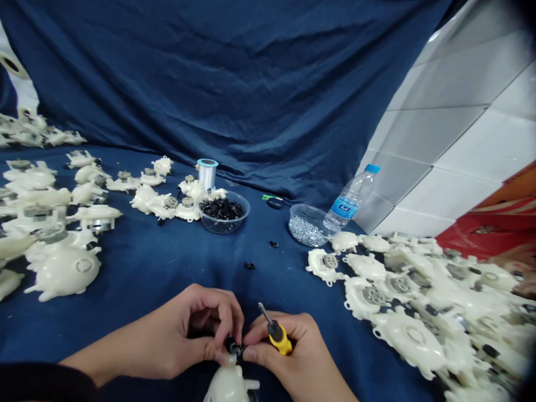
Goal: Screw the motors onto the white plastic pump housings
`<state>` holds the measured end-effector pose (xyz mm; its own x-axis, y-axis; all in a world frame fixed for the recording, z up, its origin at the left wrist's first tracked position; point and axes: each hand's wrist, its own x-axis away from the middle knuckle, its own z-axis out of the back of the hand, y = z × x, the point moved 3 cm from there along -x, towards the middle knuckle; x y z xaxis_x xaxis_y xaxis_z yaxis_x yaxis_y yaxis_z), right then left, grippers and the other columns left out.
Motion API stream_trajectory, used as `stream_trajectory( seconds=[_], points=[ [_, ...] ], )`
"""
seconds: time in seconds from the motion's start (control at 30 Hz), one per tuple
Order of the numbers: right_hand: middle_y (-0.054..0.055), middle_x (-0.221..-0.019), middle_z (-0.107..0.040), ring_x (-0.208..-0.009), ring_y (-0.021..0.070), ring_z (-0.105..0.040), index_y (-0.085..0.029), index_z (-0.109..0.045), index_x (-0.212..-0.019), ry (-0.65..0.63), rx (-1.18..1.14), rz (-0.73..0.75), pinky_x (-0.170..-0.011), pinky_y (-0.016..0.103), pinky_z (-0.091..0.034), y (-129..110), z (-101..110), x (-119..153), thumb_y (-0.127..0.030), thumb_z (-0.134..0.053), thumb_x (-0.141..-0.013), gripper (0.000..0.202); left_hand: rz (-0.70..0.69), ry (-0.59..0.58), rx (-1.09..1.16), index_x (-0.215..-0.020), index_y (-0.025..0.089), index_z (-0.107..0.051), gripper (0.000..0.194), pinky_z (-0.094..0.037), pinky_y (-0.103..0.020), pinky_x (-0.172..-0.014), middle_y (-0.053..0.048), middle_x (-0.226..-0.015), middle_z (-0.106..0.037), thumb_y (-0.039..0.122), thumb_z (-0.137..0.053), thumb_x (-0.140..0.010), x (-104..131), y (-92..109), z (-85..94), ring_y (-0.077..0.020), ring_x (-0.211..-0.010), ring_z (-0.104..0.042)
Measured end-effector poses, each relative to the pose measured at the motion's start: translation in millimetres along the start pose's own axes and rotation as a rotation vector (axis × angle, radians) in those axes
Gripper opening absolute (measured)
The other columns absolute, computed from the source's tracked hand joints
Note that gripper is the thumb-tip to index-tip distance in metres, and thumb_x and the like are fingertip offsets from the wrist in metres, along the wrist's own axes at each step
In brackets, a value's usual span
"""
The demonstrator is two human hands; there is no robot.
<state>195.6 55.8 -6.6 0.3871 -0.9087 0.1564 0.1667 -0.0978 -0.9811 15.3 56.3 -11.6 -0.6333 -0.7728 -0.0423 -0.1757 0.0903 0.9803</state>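
A dark blue cloth [151, 262] covers my desk and rises as a backdrop at the far side. To the right lies a big heap of cream plastic housings [422, 301], too many and too overlapped for me to count; a second spread of housings [50, 223] fills the left side, also beyond counting. At the far middle stand two clear bowls: one bowl of black parts [221, 211], one bowl of small silver screws [307, 226]. One water bottle [352, 196] with a blue cap leans just beside the screw bowl, and one spool [207, 172] stands behind the black-part bowl. Two loose black bits [249, 266] lie on the cloth between the bowls and me.

At the near edge, my left hand [184, 335] pinches its thumb and fingertips together on a small black part [234, 347] sitting atop one cream housing [229, 385]. My right hand [288, 352] touches that same part with its fingertips while its grip is closed around one yellow-handled screwdriver [276, 332], tip pointing up and away.
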Motion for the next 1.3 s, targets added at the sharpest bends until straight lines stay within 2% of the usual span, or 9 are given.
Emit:
stream_trajectory(
  seconds=[0.13, 0.33, 0.47, 0.63, 0.73, 0.83, 1.03, 1.13, 1.3],
  points=[
    [-0.002, -0.064, -0.06, -0.059, 0.0097, -0.047, -0.017, -0.076, -0.065, -0.017, 0.069, 0.023, -0.057, 0.022, -0.039, -0.3, 0.2, 0.3, -0.022, -0.077, -0.067, 0.006, -0.016, 0.018, 0.002, -0.069, 0.015, -0.058, 0.023, -0.05, -0.026, -0.078, -0.002, -0.093, -0.063, 0.014, -0.075, -0.084, 0.8, -1.4, -0.1, -0.0139, -0.086, -0.063],
    [-0.001, -0.071, -0.062, -0.063, 0.0113, -0.049, -0.016, -0.07, -0.066, -0.011, 0.107, 0.03, -0.058, 0.024, -0.038, 7.6, 0.1, 0.6, -0.019, -0.082, -0.064, 0.013, -0.044, 0.054, -0.053, -0.076, 0.017, -0.063, 0.018, -0.052, -0.023, -0.076, 0.0, -0.094, -0.066, 0.012, -0.08, -0.08, 1.2, 0.4, 1.7, -0.0118, -0.083, -0.066],
    [0.0, -0.071, -0.063, -0.062, 0.0119, -0.05, -0.016, -0.07, -0.066, -0.005, 0.148, 0.083, -0.059, 0.025, -0.039, 8.9, 1.0, -0.3, -0.025, -0.086, -0.064, 0.019, -0.061, 0.063, -0.134, -0.076, 0.016, -0.066, 0.016, -0.054, -0.027, -0.078, -0.002, -0.091, -0.068, 0.016, -0.081, -0.078, 1.1, 2.8, 3.2, -0.0149, -0.083, -0.068],
    [0.001, -0.069, -0.063, -0.061, 0.012, -0.051, -0.015, -0.072, -0.065, -0.036, 0.11, 0.104, -0.057, 0.025, -0.038, 4.1, 0.3, -1.0, -0.035, -0.088, -0.065, 0.026, -0.1, 0.123, -0.207, -0.084, 0.018, -0.075, 0.013, -0.058, -0.025, -0.075, -0.004, -0.092, -0.073, 0.016, -0.084, -0.075, 3.2, 2.0, 6.3, -0.0151, -0.079, -0.071],
    [0.003, -0.069, -0.065, -0.064, 0.0139, -0.054, -0.014, -0.075, -0.067, -0.038, 0.107, 0.073, -0.059, 0.026, -0.039, 4.9, 0.5, 0.2, -0.038, -0.088, -0.065, 0.028, -0.131, 0.13, -0.21, -0.084, 0.019, -0.079, 0.013, -0.06, -0.024, -0.072, -0.005, -0.092, -0.076, 0.015, -0.085, -0.073, 3.5, 0.3, 7.2, -0.0161, -0.078, -0.073],
    [0.001, -0.065, -0.063, -0.061, 0.0122, -0.05, -0.013, -0.075, -0.067, -0.024, 0.106, 0.019, -0.058, 0.025, -0.038, 7.2, 1.0, 1.4, -0.036, -0.089, -0.063, 0.027, -0.124, 0.12, -0.211, -0.085, 0.021, -0.081, 0.013, -0.06, -0.024, -0.071, -0.006, -0.093, -0.076, 0.015, -0.085, -0.074, 3.2, -2.5, 8.0, -0.0157, -0.077, -0.073],
    [-0.005, -0.057, -0.06, -0.055, 0.0073, -0.045, -0.016, -0.072, -0.06, 0.032, -0.097, -0.169, -0.056, 0.019, -0.04, 6.4, -1.6, 0.9, -0.022, -0.096, -0.047, 0.028, -0.063, 0.114, -0.124, -0.082, 0.022, -0.083, 0.016, -0.06, -0.022, -0.069, -0.003, -0.088, -0.076, 0.014, -0.088, -0.069, 0.9, -5.7, 8.1, -0.0149, -0.075, -0.073],
    [-0.007, -0.053, -0.06, -0.052, 0.0055, -0.044, -0.017, -0.071, -0.056, 0.024, -0.153, -0.183, -0.054, 0.017, -0.041, 3.5, -3.9, -0.4, -0.019, -0.097, -0.043, 0.029, -0.024, 0.1, -0.1, -0.079, 0.022, -0.083, 0.014, -0.059, -0.019, -0.068, -0.003, -0.084, -0.075, 0.014, -0.088, -0.069, -1.3, -3.8, 6.0, -0.0141, -0.075, -0.073],
    [-0.009, -0.047, -0.056, -0.042, 0.0039, -0.038, -0.019, -0.07, -0.054, 0.007, -0.14, -0.157, -0.044, 0.017, -0.035, 3.2, -3.9, 0.2, -0.019, -0.097, -0.045, 0.028, 0.02, 0.091, -0.095, -0.078, 0.021, -0.083, 0.012, -0.056, -0.017, -0.065, -0.003, -0.081, -0.074, 0.015, -0.089, -0.068, -2.7, -3.0, 5.0, -0.0128, -0.072, -0.071]
  ],
)
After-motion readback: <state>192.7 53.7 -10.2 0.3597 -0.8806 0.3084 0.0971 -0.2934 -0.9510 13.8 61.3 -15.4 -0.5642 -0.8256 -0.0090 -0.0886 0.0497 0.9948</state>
